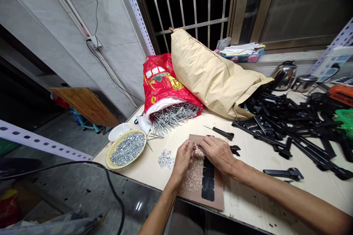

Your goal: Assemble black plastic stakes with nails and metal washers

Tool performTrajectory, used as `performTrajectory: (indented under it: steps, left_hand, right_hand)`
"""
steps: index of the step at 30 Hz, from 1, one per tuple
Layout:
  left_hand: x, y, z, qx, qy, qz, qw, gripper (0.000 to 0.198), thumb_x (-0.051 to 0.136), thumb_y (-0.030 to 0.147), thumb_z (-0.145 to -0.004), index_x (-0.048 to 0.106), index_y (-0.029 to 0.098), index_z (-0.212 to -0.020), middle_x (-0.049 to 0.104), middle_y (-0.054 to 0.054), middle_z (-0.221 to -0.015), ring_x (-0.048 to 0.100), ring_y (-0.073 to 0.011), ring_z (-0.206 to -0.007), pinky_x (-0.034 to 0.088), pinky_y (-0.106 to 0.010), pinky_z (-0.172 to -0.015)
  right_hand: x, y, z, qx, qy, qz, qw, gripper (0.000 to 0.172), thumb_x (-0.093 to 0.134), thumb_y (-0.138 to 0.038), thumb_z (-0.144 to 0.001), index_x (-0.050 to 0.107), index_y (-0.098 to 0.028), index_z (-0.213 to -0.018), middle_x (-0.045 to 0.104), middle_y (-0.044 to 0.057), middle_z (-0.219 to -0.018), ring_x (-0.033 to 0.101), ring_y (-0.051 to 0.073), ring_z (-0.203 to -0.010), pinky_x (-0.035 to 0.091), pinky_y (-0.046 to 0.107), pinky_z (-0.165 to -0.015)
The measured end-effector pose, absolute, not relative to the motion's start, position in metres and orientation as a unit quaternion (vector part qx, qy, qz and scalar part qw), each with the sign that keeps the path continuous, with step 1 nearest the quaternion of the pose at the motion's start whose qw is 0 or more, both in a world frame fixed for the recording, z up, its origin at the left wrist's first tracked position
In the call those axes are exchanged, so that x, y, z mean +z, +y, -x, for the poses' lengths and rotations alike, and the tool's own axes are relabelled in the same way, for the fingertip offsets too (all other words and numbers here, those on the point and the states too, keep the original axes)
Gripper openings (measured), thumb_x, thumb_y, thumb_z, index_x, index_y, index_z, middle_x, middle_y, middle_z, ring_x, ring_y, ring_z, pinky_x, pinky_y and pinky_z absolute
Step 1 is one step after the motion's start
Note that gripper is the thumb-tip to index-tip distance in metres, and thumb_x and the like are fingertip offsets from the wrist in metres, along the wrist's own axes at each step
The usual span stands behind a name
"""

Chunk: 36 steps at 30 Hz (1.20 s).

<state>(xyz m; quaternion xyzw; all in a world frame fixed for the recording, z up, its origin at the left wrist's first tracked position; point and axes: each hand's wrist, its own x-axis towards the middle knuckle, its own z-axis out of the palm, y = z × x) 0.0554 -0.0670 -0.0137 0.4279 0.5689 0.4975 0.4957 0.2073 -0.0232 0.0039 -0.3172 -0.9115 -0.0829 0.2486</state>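
Observation:
My left hand (pixel 184 158) and my right hand (pixel 217 153) meet at their fingertips over a brown board (pixel 217 202). The fingers of both are pinched together; whatever lies between them is too small to make out. A row of black square pads (pixel 207 183) runs down the board, partly under my right hand, and pale speckles mark its surface. Beyond my right hand juts a black forked piece (pixel 235 149); I cannot tell whether the hand touches it. Left of my left hand lies a small heap of shiny metal bits (pixel 166 158).
A yellow bowl (pixel 109 159) of small metal pieces stands at the table's left edge beside a white dish (pixel 117 132). Behind, a red bag (pixel 162 77) spills long metal pins (pixel 171 117). A paper sack (pixel 209 73) lies near many black plastic parts (pixel 275 125) on the right.

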Motion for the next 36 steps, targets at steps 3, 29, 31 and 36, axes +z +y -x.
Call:
performTrajectory:
  steps: [3,29,31,36]
  left_hand:
    - [-0.011,-0.069,-0.053,0.473,0.599,-0.506,0.4,0.034,0.043,0.046,-0.087,0.045,0.018,-0.069,0.034,0.006,-0.058,0.029,-0.0073,-0.05,0.025,-0.019,-0.047]
    - [-0.008,-0.074,-0.05,0.474,0.594,-0.52,0.391,0.033,0.043,0.04,-0.089,0.049,0.017,-0.067,0.042,0.005,-0.059,0.036,-0.0069,-0.049,0.028,-0.02,-0.047]
    - [-0.01,-0.073,-0.049,0.49,0.567,-0.469,0.468,0.032,0.047,0.044,-0.086,0.05,0.016,-0.069,0.043,0.005,-0.06,0.031,-0.0047,-0.043,0.023,-0.019,-0.041]
    - [-0.011,-0.07,-0.049,0.53,0.509,-0.357,0.576,0.032,0.065,0.044,-0.074,0.056,0.013,-0.072,0.052,0.002,-0.062,0.037,-0.0036,-0.043,0.027,-0.016,-0.039]
  right_hand:
    - [0.006,-0.024,-0.208,-0.125,-0.919,0.284,0.245,0.011,0.047,-0.015,-0.089,0.057,-0.018,-0.086,0.056,0.002,-0.078,0.046,0.017,-0.073,0.026,0.03,-0.061]
    - [-0.002,-0.024,-0.207,-0.014,-0.899,0.35,0.263,0.02,0.044,-0.027,-0.093,0.055,-0.018,-0.079,0.058,0.001,-0.077,0.052,0.014,-0.069,0.028,0.027,-0.058]
    - [0.0,-0.023,-0.208,0.006,-0.898,0.36,0.255,0.017,0.047,-0.027,-0.092,0.055,-0.018,-0.079,0.058,0.001,-0.078,0.052,0.014,-0.068,0.028,0.026,-0.059]
    - [0.002,-0.024,-0.208,0.002,-0.899,0.358,0.254,0.018,0.046,-0.026,-0.092,0.054,-0.018,-0.078,0.057,0.001,-0.076,0.051,0.014,-0.069,0.028,0.025,-0.059]
